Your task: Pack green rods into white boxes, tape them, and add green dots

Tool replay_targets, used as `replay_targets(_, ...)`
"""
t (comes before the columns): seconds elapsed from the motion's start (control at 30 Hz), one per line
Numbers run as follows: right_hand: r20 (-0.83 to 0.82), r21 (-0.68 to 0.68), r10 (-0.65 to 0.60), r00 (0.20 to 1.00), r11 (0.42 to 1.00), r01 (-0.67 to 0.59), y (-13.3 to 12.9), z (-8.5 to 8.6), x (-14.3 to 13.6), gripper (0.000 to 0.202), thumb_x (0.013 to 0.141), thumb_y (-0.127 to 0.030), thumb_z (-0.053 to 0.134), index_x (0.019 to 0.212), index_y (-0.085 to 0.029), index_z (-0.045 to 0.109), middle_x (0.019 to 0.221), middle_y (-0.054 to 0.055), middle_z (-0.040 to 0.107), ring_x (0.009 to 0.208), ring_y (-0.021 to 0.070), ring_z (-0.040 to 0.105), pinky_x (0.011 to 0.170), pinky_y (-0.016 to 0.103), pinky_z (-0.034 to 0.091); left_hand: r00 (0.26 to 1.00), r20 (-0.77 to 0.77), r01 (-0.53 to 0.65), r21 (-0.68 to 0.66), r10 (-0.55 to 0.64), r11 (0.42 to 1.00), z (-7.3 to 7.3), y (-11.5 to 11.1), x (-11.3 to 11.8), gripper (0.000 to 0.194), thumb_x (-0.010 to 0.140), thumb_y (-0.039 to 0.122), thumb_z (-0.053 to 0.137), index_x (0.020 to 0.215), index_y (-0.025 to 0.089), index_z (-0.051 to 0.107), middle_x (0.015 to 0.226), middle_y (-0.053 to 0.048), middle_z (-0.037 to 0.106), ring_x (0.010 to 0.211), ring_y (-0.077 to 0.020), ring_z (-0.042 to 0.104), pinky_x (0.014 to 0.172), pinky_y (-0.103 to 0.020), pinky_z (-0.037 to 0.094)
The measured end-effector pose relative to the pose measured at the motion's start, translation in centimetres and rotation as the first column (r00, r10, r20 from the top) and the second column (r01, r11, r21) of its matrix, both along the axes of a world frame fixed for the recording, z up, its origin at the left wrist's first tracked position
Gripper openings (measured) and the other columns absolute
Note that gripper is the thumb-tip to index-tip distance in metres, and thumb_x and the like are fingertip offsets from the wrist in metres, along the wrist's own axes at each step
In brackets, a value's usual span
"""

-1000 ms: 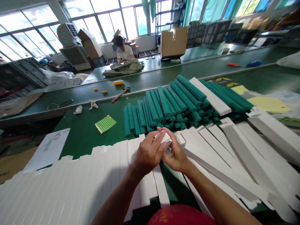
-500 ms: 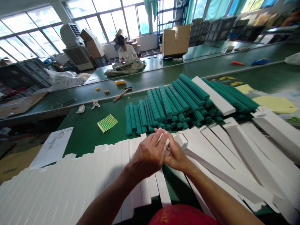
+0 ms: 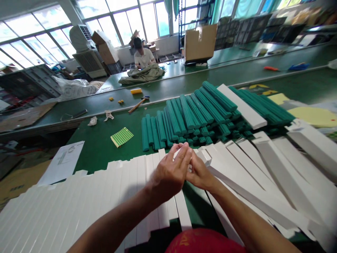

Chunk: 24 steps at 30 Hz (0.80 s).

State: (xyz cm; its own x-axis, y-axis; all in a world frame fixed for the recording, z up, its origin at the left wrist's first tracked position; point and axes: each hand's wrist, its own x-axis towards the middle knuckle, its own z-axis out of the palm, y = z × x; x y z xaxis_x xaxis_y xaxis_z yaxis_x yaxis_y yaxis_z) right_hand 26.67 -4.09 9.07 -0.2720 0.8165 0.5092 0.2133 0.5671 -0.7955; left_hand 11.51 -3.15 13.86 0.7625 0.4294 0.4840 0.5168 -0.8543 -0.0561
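Observation:
My left hand [image 3: 172,172] and my right hand [image 3: 198,170] meet in front of me, fingers bent and pressed together round the upper end of a narrow white cardboard box [image 3: 183,211]. Most of that end is hidden behind the fingers; only a little white shows between them. The left hand lies over the front, its fingers reaching across to the right fingertips. To the left, many long white boxes [image 3: 86,203] lie side by side. More white boxes [image 3: 252,175], some with open end flaps, fan out to the right.
Beyond the hands lies a pile of green ribbed rods [image 3: 189,112] with a white box [image 3: 242,107] across it. A green dotted sticker sheet [image 3: 122,137], a paper drawing [image 3: 61,161] and a hammer [image 3: 137,104] lie further left. Another person [image 3: 144,58] sits at the far table.
The left hand's fingers have shifted slightly over the box end, and its forearm sits a little lower. The view has moved slightly. Boxes and rods stay in place.

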Motion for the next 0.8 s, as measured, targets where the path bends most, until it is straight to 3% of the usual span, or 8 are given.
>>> replay_targets(0.13,0.002,-0.145,0.149,0.989,0.979,-0.147,0.0,0.0,1.5,0.082,0.084,-0.026,0.064,0.152,-0.022,0.018,0.155,0.013,0.028,0.144,0.0270,0.027,0.118,0.045,0.025,0.947,0.293,-0.098,-0.114,0.128,0.989,-2.2,-0.2,-0.2,0.041,0.093,0.010,0.043,0.134,0.008,0.048,0.153,-0.022,0.032,0.141,-0.0306,0.034,0.107,-0.049,0.045)
replay_targets(0.2,-0.128,-0.266,0.180,0.975,0.941,-0.209,0.2,-0.8,2.6,0.078,0.082,-0.030,0.066,0.149,-0.025,0.027,0.154,0.010,0.032,0.142,0.0268,0.032,0.116,0.046,0.029,0.903,0.378,-0.130,-0.211,0.204,0.969,-2.6,-0.5,-1.3,0.039,0.094,0.010,0.043,0.132,0.012,0.050,0.152,-0.021,0.033,0.139,-0.0281,0.039,0.105,-0.046,0.047)
replay_targets(0.23,-0.223,-0.330,0.117,0.968,0.925,-0.188,0.5,-1.6,3.2,0.073,0.082,-0.032,0.064,0.147,-0.026,0.031,0.152,0.010,0.036,0.138,0.0263,0.038,0.114,0.046,0.033,0.890,0.402,-0.122,-0.246,0.216,0.961,-2.6,-0.7,-2.0,0.039,0.094,0.009,0.042,0.132,0.013,0.050,0.149,-0.020,0.037,0.137,-0.0271,0.041,0.105,-0.046,0.046)
replay_targets(0.3,-0.294,-0.518,-0.167,0.941,0.855,-0.010,1.2,-3.9,3.9,0.060,0.083,-0.033,0.059,0.140,-0.025,0.041,0.142,0.010,0.049,0.125,0.0233,0.053,0.105,0.042,0.043,0.884,0.422,-0.081,-0.283,0.200,0.956,-2.5,-1.3,-3.6,0.041,0.093,0.008,0.043,0.133,0.015,0.049,0.143,-0.019,0.043,0.134,-0.0264,0.044,0.105,-0.047,0.046)
replay_targets(0.4,-0.039,-0.750,-0.480,0.876,0.593,0.292,2.3,-8.1,3.5,0.042,0.083,-0.029,0.053,0.124,-0.020,0.054,0.111,0.009,0.067,0.092,0.0199,0.067,0.082,0.036,0.054,0.899,0.418,0.004,-0.303,0.129,0.953,-2.1,-2.7,-5.2,0.049,0.091,0.003,0.045,0.136,0.020,0.044,0.142,-0.018,0.043,0.133,-0.0266,0.044,0.102,-0.047,0.048)
replay_targets(0.47,0.098,-0.791,-0.490,0.866,0.490,0.367,2.9,-10.6,2.5,0.030,0.080,-0.025,0.054,0.108,-0.017,0.062,0.086,0.007,0.069,0.072,0.0180,0.065,0.068,0.031,0.053,0.911,0.399,0.037,-0.329,0.104,0.944,-2.1,-3.7,-5.5,0.054,0.089,0.000,0.045,0.139,0.020,0.041,0.144,-0.018,0.041,0.134,-0.0270,0.043,0.100,-0.044,0.050)
replay_targets(0.6,0.201,-0.789,-0.489,0.849,0.433,0.436,3.1,-13.5,0.0,0.006,0.074,-0.014,0.058,0.071,-0.016,0.063,0.066,0.003,0.062,0.067,0.0147,0.059,0.062,0.023,0.045,0.921,0.375,0.040,-0.359,0.105,0.933,-2.3,-5.0,-5.7,0.055,0.087,-0.001,0.047,0.139,0.018,0.042,0.145,-0.020,0.038,0.135,-0.0283,0.041,0.100,-0.044,0.050)
replay_targets(0.8,0.247,-0.858,-0.498,0.831,0.287,0.427,3.4,-14.8,-1.8,0.010,0.078,-0.022,0.061,0.071,-0.015,0.060,0.054,-0.003,0.056,0.049,0.0097,0.050,0.048,0.020,0.037,0.926,0.360,0.022,-0.348,0.112,0.937,-2.7,-5.8,-6.6,0.052,0.087,0.000,0.048,0.137,0.015,0.044,0.144,-0.021,0.038,0.135,-0.0288,0.041,0.101,-0.043,0.050)
